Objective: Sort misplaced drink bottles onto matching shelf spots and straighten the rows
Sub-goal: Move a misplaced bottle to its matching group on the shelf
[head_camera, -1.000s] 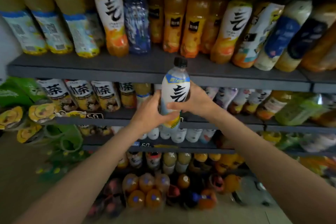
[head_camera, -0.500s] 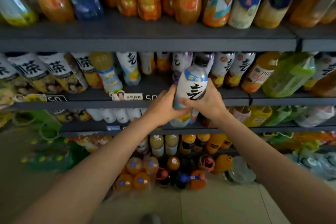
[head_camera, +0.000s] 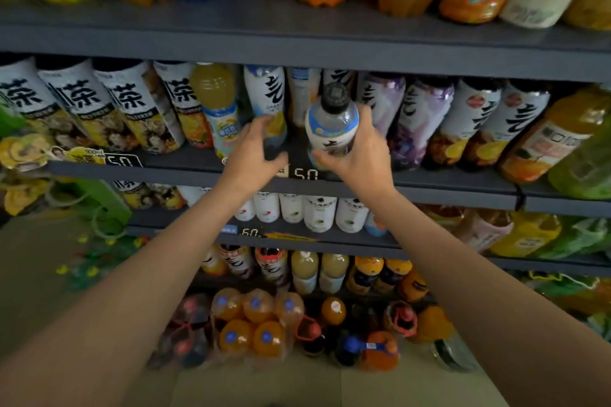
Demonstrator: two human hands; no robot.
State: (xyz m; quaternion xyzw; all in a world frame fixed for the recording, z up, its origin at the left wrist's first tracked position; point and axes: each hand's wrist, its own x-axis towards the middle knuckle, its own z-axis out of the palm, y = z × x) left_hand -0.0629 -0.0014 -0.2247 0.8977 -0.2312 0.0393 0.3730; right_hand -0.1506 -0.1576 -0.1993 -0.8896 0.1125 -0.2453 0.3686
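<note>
Since half a second ago, the white bottle (head_camera: 331, 129) has been let go by the left hand (head_camera: 254, 154), which is now left loosely curled, gripping nothing, just beside it. It's gripped by the right hand (head_camera: 360, 155) only, over the shelf (head_camera: 429, 183) edge. Its base is hidden by fingers; the label's blurry.

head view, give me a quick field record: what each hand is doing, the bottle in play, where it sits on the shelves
held bottle: white-label bottle with black cap, upright
right hand: right hand grips the bottle's lower body
left hand: left hand off the bottle, fingers loosely curled, holding nothing
location: front of the second shelf, above the 50 price tag
left neighbour: matching white bottle with yellow base
right neighbour: purple-label bottles
</note>
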